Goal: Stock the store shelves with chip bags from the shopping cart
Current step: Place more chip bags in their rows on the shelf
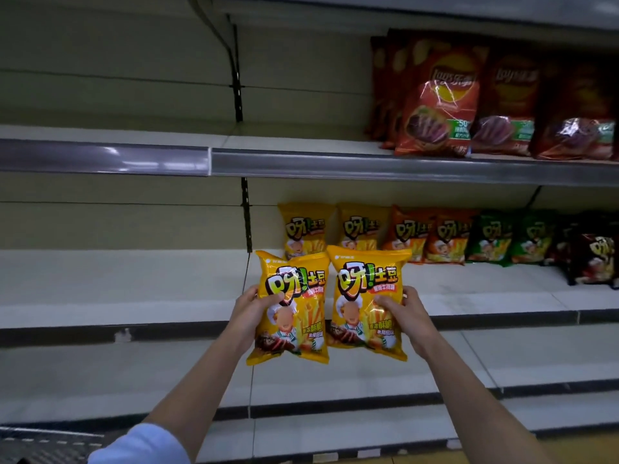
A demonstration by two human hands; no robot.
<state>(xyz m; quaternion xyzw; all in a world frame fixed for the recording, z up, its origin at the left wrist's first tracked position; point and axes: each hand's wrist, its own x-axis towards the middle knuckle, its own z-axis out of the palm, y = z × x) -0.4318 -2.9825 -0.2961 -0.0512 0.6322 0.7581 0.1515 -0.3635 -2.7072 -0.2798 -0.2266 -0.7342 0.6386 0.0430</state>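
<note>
Shelving in pale cream fills the view, tier above tier, with dark uprights at the back. Most of its boards lie bare on the left side. On the upper shelf, to the right, stands a row of red chip bags, upright and packed close. One tier down, against the back panel, a line of smaller bags runs rightward: yellow bags on the shelf, then orange bags, then green bags, then dark bags at the far right.

In front of that middle tier, two arms reach forward, each holding one yellow bag upright, side by side and nearly touching. The left hand grips the left yellow bag at its left edge, thumb curled across the front and fingers behind. The right hand grips the right yellow bag at its right edge in the same way. Both held bags hang just before the shelved yellow ones. A light blue sleeve shows at the lower left, above a patch of dark grating.
</note>
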